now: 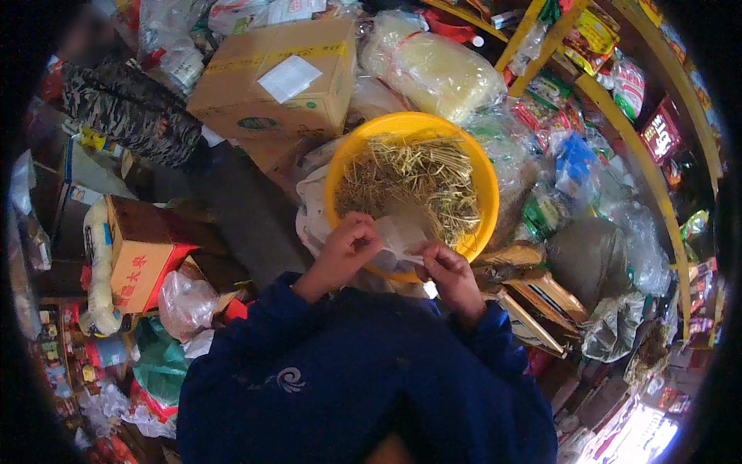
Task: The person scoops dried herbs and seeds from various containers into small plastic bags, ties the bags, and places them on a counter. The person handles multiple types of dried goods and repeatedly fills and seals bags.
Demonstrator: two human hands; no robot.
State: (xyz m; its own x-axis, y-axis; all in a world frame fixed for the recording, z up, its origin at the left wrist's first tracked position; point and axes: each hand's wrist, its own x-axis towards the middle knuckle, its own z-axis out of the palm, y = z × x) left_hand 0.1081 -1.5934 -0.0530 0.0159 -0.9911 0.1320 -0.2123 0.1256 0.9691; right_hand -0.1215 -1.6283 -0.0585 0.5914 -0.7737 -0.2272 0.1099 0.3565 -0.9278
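Note:
My left hand (351, 248) and my right hand (449, 271) are over the near rim of a yellow plastic basin (490, 180). Between them stretches a small clear plastic bag (400, 235), its edge pinched in the fingers of each hand. Beyond the bag, the basin holds dried stalks: pale golden straw-like pieces (420, 156) at the back and right, and a darker brown, finer dried mass (362, 185) at the left. Part of this heap is hidden behind the bag and my fingers.
A taped cardboard box (232, 81) stands behind the basin, beside a plastic-wrapped pale bundle (440, 75). Wooden stools or frames (545, 296) lie at the right, near yellow-edged shelves (632, 127) of packets. Another person's camouflage clothing (127, 110) shows upper left. A red-and-orange box (142, 261) stands left.

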